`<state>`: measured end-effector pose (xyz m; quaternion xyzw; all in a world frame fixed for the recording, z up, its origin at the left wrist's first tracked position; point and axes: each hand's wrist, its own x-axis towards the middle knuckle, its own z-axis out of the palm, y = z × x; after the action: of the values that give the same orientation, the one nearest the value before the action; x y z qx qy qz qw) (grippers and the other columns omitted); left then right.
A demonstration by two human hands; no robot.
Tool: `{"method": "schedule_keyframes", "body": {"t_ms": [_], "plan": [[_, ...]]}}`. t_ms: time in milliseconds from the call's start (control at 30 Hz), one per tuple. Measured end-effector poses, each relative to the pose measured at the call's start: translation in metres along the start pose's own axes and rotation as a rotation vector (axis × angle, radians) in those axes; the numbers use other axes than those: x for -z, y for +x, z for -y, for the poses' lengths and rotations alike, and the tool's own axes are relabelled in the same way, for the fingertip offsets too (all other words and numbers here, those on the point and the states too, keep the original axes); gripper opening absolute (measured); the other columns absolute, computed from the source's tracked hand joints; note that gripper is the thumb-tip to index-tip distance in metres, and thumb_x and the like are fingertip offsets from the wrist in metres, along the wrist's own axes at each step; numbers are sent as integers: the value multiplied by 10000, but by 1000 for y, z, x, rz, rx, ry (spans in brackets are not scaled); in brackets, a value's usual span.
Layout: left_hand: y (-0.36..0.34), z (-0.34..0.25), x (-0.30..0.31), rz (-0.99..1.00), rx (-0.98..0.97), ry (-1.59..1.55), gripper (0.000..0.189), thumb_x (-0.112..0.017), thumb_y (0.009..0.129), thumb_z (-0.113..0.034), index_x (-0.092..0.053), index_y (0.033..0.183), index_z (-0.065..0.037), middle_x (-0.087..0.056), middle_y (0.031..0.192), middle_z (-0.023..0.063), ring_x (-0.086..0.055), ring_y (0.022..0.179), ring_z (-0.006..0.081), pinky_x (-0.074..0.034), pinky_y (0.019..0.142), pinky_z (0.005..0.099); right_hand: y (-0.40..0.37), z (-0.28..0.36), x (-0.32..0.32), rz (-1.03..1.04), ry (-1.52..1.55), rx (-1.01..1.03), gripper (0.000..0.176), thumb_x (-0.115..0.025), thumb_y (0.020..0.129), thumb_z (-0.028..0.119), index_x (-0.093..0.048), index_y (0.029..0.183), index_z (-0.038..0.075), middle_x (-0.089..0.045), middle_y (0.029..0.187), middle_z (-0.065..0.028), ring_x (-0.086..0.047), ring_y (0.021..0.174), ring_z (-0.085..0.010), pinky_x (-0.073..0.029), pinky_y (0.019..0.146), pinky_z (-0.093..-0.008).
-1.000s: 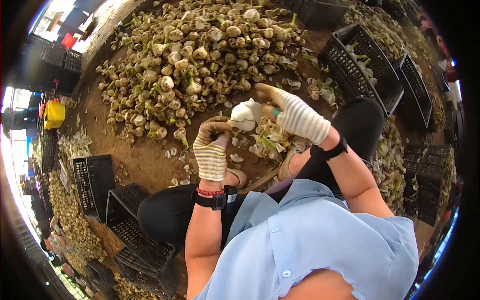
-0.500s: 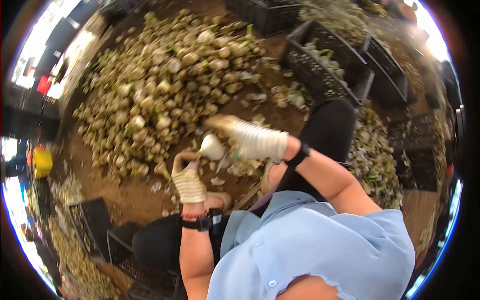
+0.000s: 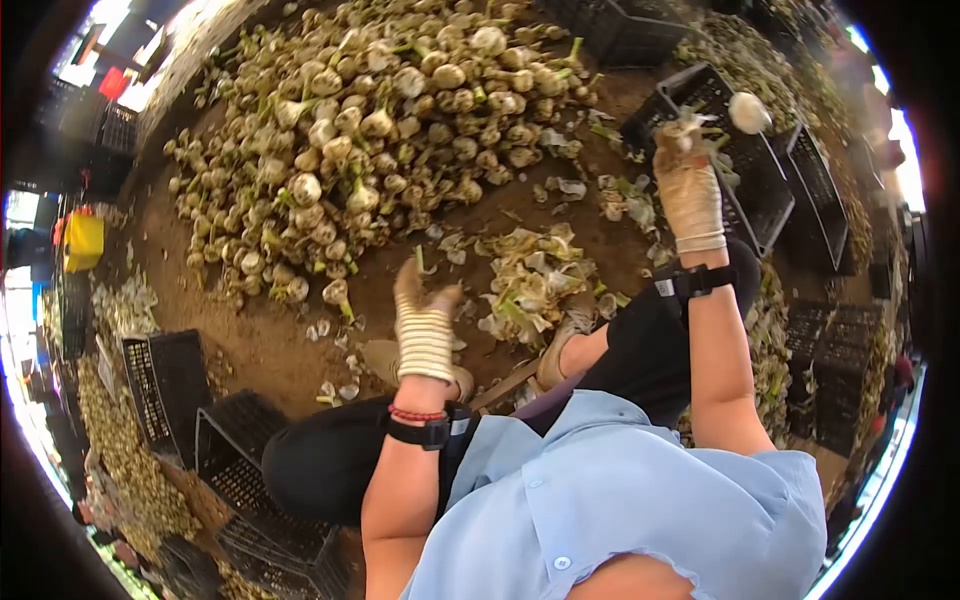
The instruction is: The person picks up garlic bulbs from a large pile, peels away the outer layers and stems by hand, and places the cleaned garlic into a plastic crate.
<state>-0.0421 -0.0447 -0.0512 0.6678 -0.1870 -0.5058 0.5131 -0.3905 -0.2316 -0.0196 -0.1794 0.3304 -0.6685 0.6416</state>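
Right, from the head camera: the right hand [image 3: 687, 180] is hovering by a black crate [image 3: 768, 190], and a white bulb [image 3: 750, 114] is showing over it, just beyond the fingertips and apart from them. Whether the bulb is flying or resting I can't tell from this angle, nor whether those blurred fingers are parting or pinching anything. The left hand [image 3: 425, 310] is standing wide, thumb well away from the fingers, gripping nothing visible above the brown ground [image 3: 270, 350]. The crate is sitting beside the right knee [image 3: 745, 280], probably for easy reach from a low seat; the heap [image 3: 390, 110] is spreading out in front, likely for the same ease. Loose peelings [image 3: 540, 285] are lying between the two, perhaps because the hands are working there.

The bulb is looking smooth and round, while the heap is looking knobbly and soil-stained, a few green stalks [image 3: 576, 48] poking out. The peelings are curling, pale and papery. The crate is showing stiff, latticed walls; the gloves [image 3: 423, 350] are ending in ribbed, striped cuffs, presumably keeping grit out.
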Motion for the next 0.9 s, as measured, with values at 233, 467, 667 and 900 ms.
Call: {"method": "schedule_keyframes", "body": {"t_ms": [233, 467, 667, 900], "plan": [[-1, -14, 6, 22, 14, 16, 581, -662, 905, -1, -474, 1444, -112, -560, 1229, 46, -580, 904, 149, -515, 814, 282, 24, -228, -16, 372, -1220, -410, 403, -711, 887, 159, -617, 1254, 21, -714, 970, -93, -665, 875, -209, -528, 742, -300], [-6, -12, 16, -15, 111, -61, 376, -651, 921, -25, -581, 1285, -88, -594, 1082, 28, -575, 840, 110, -513, 687, 254, 95, -367, 4, -38, -1685, -913, 819, -719, 884, 143, -250, 1546, 31, -352, 1554, -194, -539, 1252, -321, -545, 860, -387], [2, -7, 30, -44, 136, -93, 332, -647, 927, -25, -591, 1252, -64, -625, 1135, 64, -577, 856, 107, -524, 687, 258, 40, -319, -45, -42, -1552, -890, 920, -758, 860, 167, -187, 1573, 56, -349, 1557, -190, -492, 1314, -306, -534, 913, -387], [12, 4, 27, 34, 40, -258, 598, -641, 960, -69, -374, 1495, -83, -577, 1280, 72, -590, 1101, 160, -509, 934, 295, -71, -239, -93, 319, -187, -1251, 466, -605, 980, 373, -535, 1346, 94, -625, 1245, -60, -610, 1069, -172, -521, 859, -324]]}}
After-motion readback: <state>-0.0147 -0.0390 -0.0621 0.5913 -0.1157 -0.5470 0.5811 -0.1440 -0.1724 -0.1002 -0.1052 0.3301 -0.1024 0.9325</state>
